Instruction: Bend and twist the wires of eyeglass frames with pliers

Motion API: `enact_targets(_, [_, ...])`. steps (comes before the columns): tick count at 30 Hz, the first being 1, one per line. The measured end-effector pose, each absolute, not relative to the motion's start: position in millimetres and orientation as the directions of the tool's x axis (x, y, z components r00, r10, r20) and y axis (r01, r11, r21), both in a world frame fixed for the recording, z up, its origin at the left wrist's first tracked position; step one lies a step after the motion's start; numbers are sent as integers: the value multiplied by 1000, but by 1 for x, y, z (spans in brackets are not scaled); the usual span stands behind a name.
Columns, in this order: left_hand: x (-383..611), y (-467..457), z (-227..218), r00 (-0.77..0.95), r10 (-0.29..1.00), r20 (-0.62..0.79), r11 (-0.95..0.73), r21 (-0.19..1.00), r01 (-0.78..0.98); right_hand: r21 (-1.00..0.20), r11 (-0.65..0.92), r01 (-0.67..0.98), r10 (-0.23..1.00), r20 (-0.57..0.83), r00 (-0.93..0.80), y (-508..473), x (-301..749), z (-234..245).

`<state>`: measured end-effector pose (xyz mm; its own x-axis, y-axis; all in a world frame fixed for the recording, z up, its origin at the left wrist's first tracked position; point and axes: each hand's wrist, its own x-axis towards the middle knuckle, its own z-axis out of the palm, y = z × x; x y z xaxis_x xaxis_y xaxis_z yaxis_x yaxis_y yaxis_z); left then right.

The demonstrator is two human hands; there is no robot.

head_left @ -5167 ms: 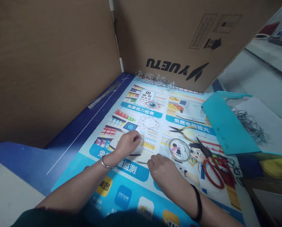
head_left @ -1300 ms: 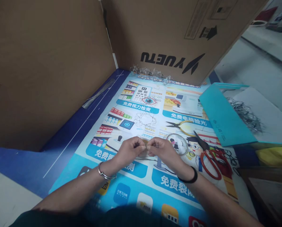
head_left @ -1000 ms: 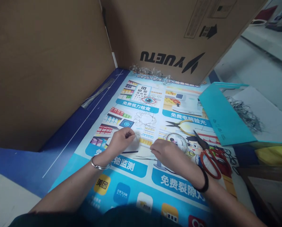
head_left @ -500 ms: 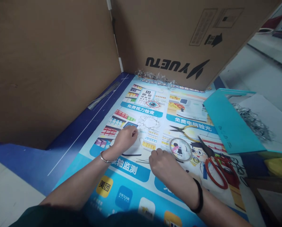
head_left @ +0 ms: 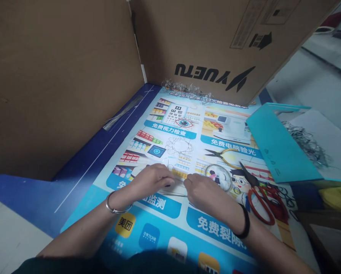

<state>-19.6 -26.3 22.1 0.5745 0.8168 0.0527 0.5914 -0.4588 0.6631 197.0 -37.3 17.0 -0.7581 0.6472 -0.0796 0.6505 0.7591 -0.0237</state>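
My left hand (head_left: 152,179), with a silver bangle on the wrist, is closed low over the printed poster (head_left: 147,247). Facing it, only a small gap away, my right hand (head_left: 200,189) is closed too, with a black band on its wrist. Whatever either hand pinches is too fine to make out. Thin straight wires (head_left: 174,194) lie on the poster below and between the hands. Just beyond the left hand rests a loose coil of thin wire (head_left: 179,145). A round clear-rimmed roll (head_left: 230,179) sits right of my right hand.
Yellow-handled pliers (head_left: 226,156) and red-handled scissors (head_left: 258,198) lie at the right. A turquoise box (head_left: 281,152) holds tangled silvery wire pieces (head_left: 307,144). Cardboard panels (head_left: 73,76) stand behind and left, with wire scraps (head_left: 184,89) along the back and a wire bundle (head_left: 121,114) at left.
My left hand has moved towards me and to the right, closer to my right hand. My right hand has shifted slightly right and away from me.
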Motion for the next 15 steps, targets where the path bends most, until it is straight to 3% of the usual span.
enact_targets(3, [-14,-34,23,670,741,48,-589,527,613,-21,759,651,648,-74,-758,-38,197,17])
enact_targets(8, [-7,-43,24,679,726,109,-677,285,679,-31,757,652,651,-44,-758,-38,196,16])
enact_targets(15, [-2,-48,22,639,752,161,-658,132,741,-49,724,688,689,7,-725,-44,192,22])
